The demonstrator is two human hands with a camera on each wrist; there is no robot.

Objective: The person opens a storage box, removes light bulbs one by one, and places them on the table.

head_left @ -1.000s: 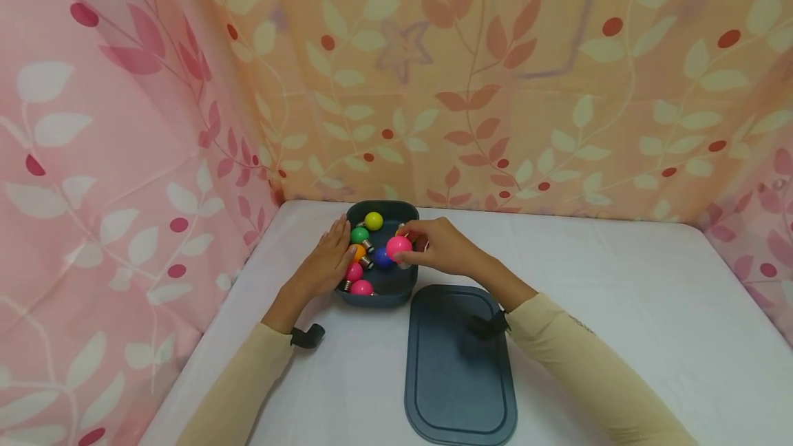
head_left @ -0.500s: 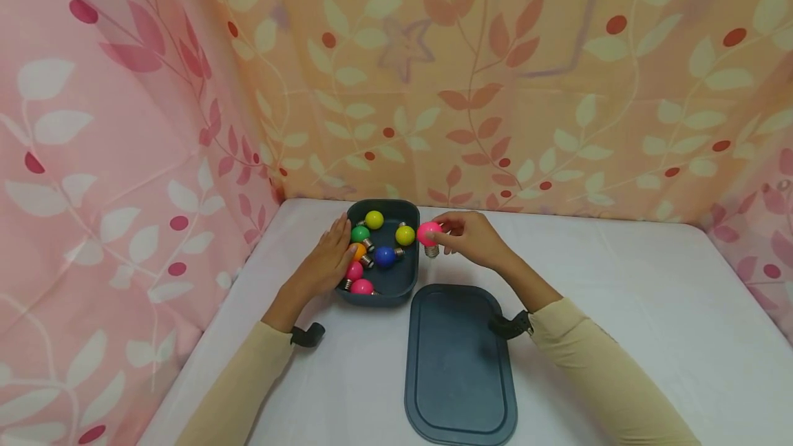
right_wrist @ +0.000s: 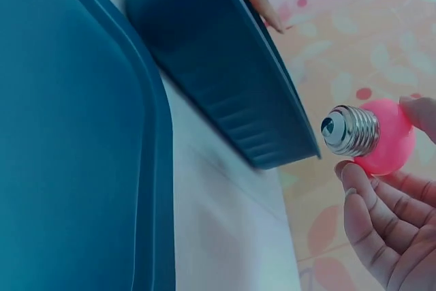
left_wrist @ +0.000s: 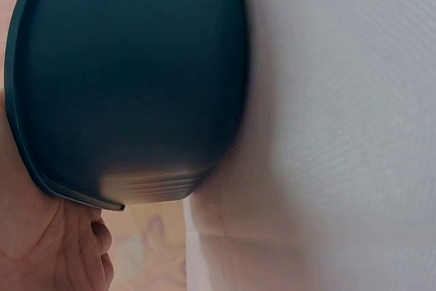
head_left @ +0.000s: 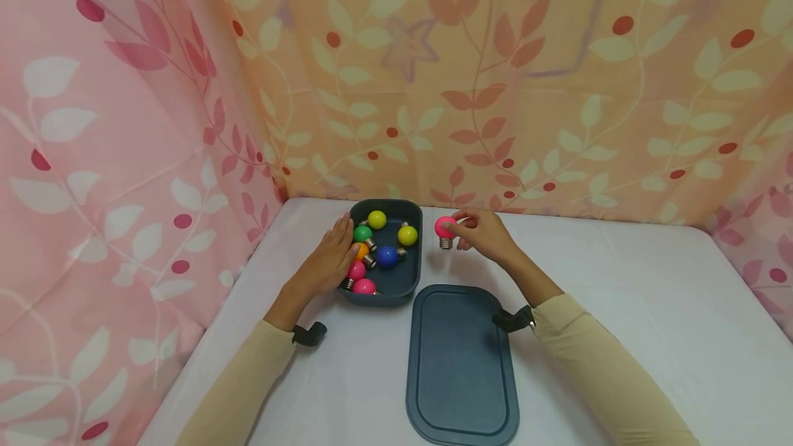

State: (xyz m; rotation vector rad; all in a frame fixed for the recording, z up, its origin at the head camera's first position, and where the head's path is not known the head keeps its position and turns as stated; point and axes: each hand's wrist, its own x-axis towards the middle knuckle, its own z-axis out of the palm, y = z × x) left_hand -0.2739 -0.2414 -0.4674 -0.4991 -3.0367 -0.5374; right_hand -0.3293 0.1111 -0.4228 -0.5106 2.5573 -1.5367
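Between thumb and fingers, my right hand pinches a pink light bulb by its globe, just right of the dark blue-grey box. The right wrist view shows the bulb's silver screw base pointing away from the palm. My left hand lies with straight fingers along the left rim of the box. Inside the box are a blue bulb, a green bulb, an orange bulb, two yellow bulbs and two pink bulbs. In the left wrist view the palm is against the box's rim.
A flat blue-grey lid lies on the white-covered table, in front and to the right of the box. Floral curtains hang behind the table and along its left side.
My right hand has lifted the pink bulb out over the box's right rim and carried it rightward. A yellow bulb it had covered now shows. The left hand stays on the rim.
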